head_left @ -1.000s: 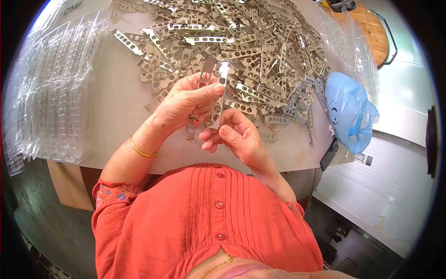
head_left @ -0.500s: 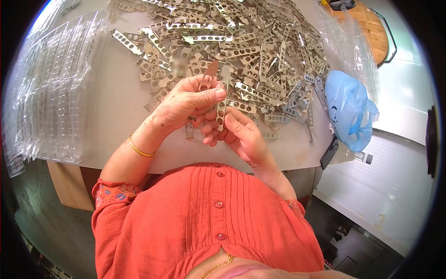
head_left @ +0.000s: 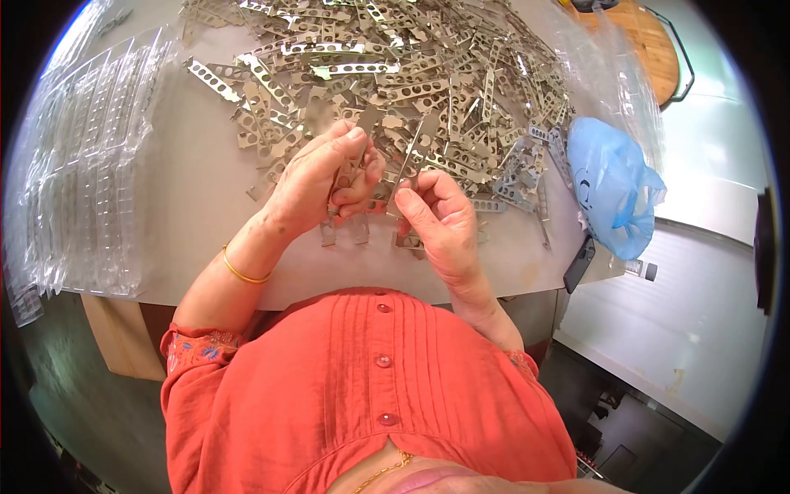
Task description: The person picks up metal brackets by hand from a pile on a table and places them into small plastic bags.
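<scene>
A large heap of flat metal brackets (head_left: 461, 90), many with rows of round holes, covers the back of the table. My left hand (head_left: 325, 177) is closed around metal brackets, whose ends stick out above and below the fingers. To its right, my right hand (head_left: 438, 218) pinches a thin metal bracket (head_left: 409, 160) between thumb and fingers, tilted and seen nearly edge-on. The two hands are apart, in front of the heap. More bracket pieces show below and behind the fingers, partly hidden.
Stacked clear plastic trays (head_left: 99, 165) stand on the left of the table (head_left: 197, 263). At the right are a blue plastic bag (head_left: 613, 189), a black phone (head_left: 580, 264), a small bottle (head_left: 642, 269), more clear plastic (head_left: 613, 74) and a round wooden stool (head_left: 650, 49).
My hands have moved apart. The bracket that both hands touched is now in my right hand alone, turned edge-on. My left fingers have curled around the brackets there.
</scene>
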Action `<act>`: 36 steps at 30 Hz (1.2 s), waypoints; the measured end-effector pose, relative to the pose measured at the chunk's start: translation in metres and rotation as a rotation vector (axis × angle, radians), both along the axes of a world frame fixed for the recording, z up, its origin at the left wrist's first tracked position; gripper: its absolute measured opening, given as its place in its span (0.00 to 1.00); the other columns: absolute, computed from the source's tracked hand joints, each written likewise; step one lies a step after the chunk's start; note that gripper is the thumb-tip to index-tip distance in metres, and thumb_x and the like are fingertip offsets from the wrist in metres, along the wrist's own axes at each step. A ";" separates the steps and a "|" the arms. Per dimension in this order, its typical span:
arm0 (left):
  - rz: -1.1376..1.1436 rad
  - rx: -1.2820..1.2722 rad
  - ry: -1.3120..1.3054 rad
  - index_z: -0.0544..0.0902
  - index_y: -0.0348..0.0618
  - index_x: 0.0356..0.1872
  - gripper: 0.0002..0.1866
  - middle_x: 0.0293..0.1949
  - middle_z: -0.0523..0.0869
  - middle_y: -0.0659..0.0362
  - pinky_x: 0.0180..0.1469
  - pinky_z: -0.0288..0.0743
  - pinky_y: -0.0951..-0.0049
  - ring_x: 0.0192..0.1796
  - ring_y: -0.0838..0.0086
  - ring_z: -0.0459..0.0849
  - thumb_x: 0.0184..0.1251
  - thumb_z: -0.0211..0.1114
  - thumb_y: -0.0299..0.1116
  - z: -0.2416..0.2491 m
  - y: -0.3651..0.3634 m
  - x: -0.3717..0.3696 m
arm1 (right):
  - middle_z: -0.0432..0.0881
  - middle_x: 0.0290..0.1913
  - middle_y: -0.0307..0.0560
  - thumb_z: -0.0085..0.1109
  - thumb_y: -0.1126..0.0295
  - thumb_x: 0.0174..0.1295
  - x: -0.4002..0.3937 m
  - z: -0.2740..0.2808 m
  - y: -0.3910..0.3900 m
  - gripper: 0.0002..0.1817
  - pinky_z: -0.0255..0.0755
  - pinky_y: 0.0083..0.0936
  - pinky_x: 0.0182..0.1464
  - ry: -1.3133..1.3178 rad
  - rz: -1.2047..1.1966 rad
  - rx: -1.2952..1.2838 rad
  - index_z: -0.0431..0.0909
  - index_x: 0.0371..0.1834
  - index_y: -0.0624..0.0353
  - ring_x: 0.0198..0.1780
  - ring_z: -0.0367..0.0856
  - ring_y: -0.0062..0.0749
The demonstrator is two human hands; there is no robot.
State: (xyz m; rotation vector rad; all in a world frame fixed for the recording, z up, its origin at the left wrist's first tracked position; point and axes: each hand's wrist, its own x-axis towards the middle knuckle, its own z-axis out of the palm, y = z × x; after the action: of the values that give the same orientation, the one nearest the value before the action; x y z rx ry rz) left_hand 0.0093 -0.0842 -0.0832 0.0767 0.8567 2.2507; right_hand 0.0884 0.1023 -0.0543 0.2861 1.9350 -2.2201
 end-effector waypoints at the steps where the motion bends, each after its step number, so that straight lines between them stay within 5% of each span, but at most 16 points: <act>1: 0.012 -0.015 0.001 0.71 0.45 0.45 0.12 0.31 0.79 0.58 0.20 0.66 0.76 0.17 0.82 0.63 0.85 0.46 0.41 0.001 0.000 0.001 | 0.79 0.31 0.30 0.64 0.69 0.73 -0.001 0.000 0.000 0.06 0.68 0.14 0.31 0.038 -0.019 0.040 0.77 0.45 0.58 0.29 0.73 0.10; 11: 0.187 -0.276 0.230 0.83 0.39 0.49 0.09 0.34 0.83 0.64 0.31 0.77 0.76 0.30 0.80 0.79 0.78 0.63 0.34 0.005 -0.001 0.002 | 0.78 0.31 0.29 0.63 0.72 0.72 0.001 0.004 0.001 0.05 0.68 0.13 0.33 0.094 0.001 0.119 0.76 0.43 0.58 0.31 0.72 0.09; 14: 0.083 -0.323 0.205 0.85 0.37 0.52 0.11 0.35 0.85 0.62 0.33 0.81 0.75 0.33 0.77 0.85 0.77 0.65 0.33 -0.002 -0.011 -0.003 | 0.78 0.31 0.29 0.62 0.73 0.72 0.002 0.007 -0.002 0.04 0.68 0.13 0.34 0.073 0.008 0.107 0.76 0.43 0.58 0.31 0.72 0.09; 17: 0.021 -0.112 0.023 0.84 0.38 0.56 0.13 0.37 0.87 0.60 0.36 0.84 0.72 0.37 0.73 0.89 0.77 0.65 0.31 -0.004 -0.008 -0.004 | 0.78 0.32 0.29 0.63 0.73 0.72 0.002 0.009 -0.006 0.04 0.68 0.13 0.34 0.094 -0.026 0.062 0.76 0.43 0.58 0.31 0.72 0.09; 36: 0.036 -0.201 -0.017 0.84 0.41 0.43 0.06 0.40 0.89 0.58 0.44 0.85 0.72 0.40 0.75 0.88 0.75 0.67 0.32 -0.003 -0.009 -0.006 | 0.80 0.35 0.32 0.63 0.77 0.69 0.010 0.005 -0.007 0.05 0.72 0.14 0.39 0.068 0.056 0.157 0.75 0.41 0.59 0.35 0.76 0.10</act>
State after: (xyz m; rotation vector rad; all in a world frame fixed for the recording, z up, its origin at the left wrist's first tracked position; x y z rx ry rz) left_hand 0.0030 -0.0929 -0.0866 -0.0510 1.0781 2.1827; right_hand 0.0984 0.0953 -0.0490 0.1774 2.1297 -2.0727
